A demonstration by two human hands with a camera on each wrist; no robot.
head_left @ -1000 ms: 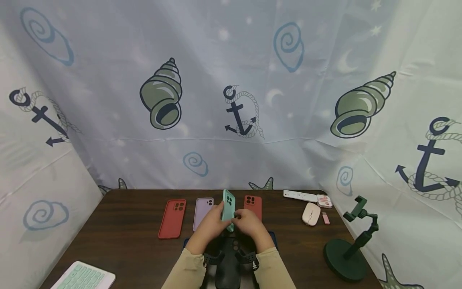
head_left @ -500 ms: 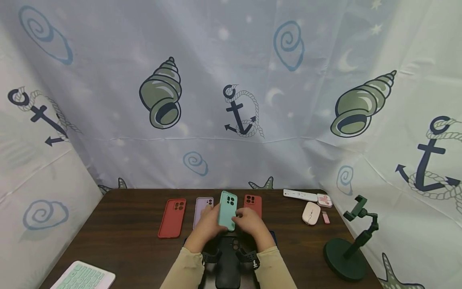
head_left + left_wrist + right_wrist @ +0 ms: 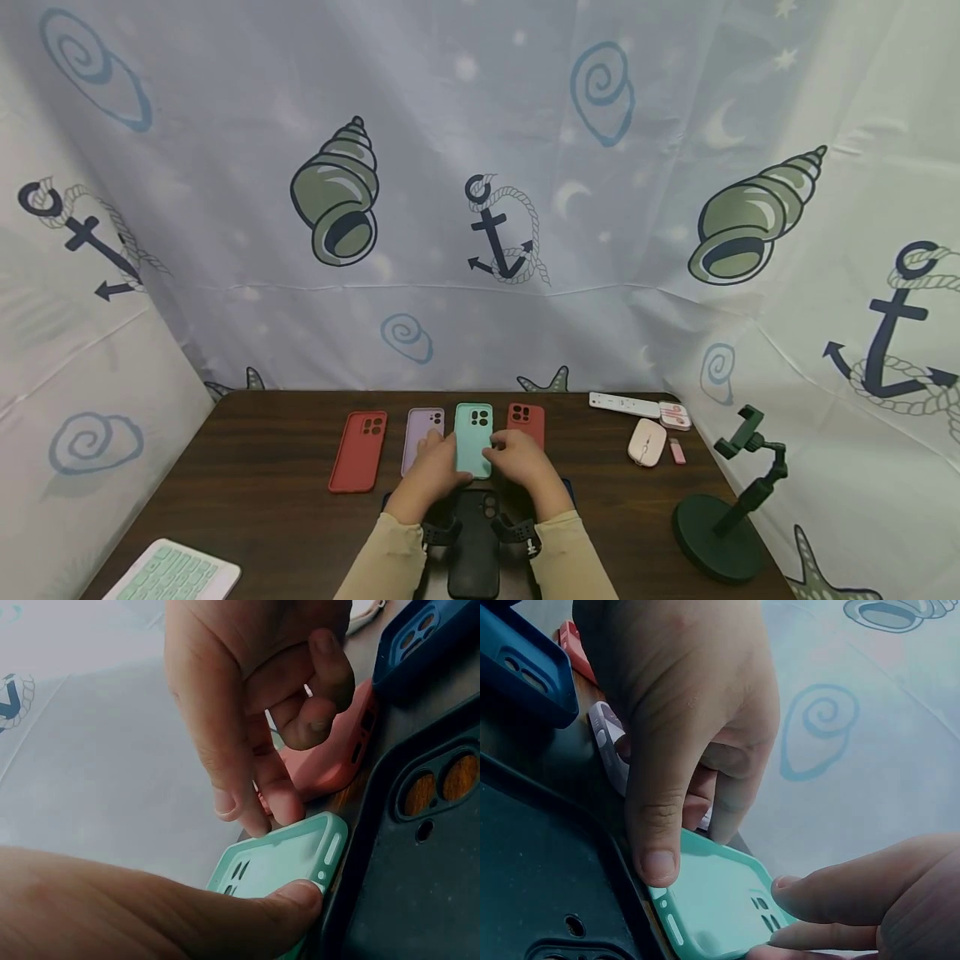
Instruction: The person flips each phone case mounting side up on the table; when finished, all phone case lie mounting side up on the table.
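A mint-green phone case lies between my hands with its hollow side up, camera cutouts at the far right. My left hand holds it by the near left corner, thumb on the near rim and fingers along the left side. My right hand has its fingertips right at the right rim, visible in the left wrist view too, with the other fingers bent loosely. Below them is a black phone case. A purple phone case lies partly behind my left hand, a red one behind my right.
Another red phone case lies on the left. Blue cases sit beside my wrists, mostly hidden in the head view. A white keyboard, a mouse, a remote and a green phone stand surround the area.
The mint phone case has tipped from standing on its edge to lying flat, hollow side up. My left hand has shifted slightly left; the right has barely moved.
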